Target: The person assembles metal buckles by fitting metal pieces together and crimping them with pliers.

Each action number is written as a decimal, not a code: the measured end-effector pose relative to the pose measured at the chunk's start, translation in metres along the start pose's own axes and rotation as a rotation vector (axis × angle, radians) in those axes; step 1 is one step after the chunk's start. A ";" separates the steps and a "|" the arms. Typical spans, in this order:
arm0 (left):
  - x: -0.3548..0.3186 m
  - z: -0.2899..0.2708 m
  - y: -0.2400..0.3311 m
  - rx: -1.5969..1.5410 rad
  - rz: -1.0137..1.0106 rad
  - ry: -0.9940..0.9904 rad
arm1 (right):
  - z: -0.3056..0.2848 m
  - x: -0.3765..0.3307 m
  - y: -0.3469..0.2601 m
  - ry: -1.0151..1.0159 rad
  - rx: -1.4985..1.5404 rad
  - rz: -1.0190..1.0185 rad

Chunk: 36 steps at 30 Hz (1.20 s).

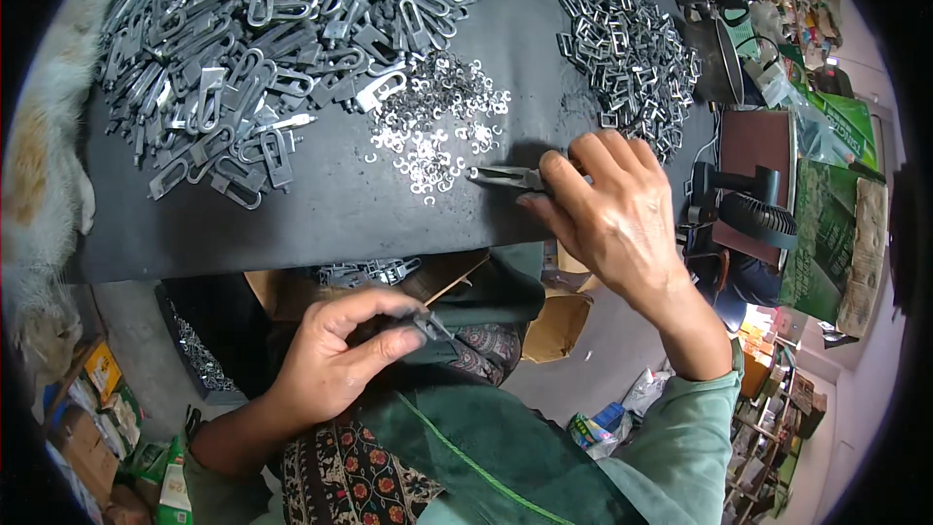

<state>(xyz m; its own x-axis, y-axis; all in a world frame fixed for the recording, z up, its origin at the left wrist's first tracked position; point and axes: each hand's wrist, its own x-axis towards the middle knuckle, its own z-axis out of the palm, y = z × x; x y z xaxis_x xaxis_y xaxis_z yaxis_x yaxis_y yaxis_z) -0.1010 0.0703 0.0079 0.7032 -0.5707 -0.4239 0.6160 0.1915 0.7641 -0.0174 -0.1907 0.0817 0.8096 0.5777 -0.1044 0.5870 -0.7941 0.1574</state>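
My right hand (607, 209) grips a pair of small pliers (505, 176) whose tips point left into a scatter of small shiny C-shaped clips (437, 122) on a black table (321, 224). My left hand (340, 350) is lower, over my lap, pinching a dark metal hook piece (431, 327) between thumb and fingers. A large heap of grey metal hook parts (262, 49) covers the table's far left. A smaller pile of rectangular metal loops (627, 39) lies at the far right.
An open cardboard box (428, 277) holding finished metal pieces sits under the table edge. A black desk fan (753, 214) stands to the right. A cat (44, 165) lies along the left. Packets and boxes litter the floor.
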 end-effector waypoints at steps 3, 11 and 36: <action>0.011 0.005 0.004 -0.130 -0.055 -0.023 | -0.013 -0.007 0.007 -0.024 0.056 -0.061; 0.020 0.018 0.009 -0.293 -0.080 -0.010 | -0.024 -0.023 -0.006 0.046 0.304 -0.262; 0.020 -0.024 -0.068 -0.163 0.017 0.436 | 0.068 -0.115 0.063 0.378 0.365 0.938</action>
<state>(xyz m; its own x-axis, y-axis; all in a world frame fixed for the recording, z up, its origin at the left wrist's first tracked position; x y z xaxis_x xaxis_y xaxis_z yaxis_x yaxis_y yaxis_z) -0.1207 0.0647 -0.0644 0.7758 -0.1844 -0.6034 0.6264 0.3404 0.7013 -0.0730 -0.3200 0.0371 0.9198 -0.3207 0.2260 -0.2499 -0.9230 -0.2928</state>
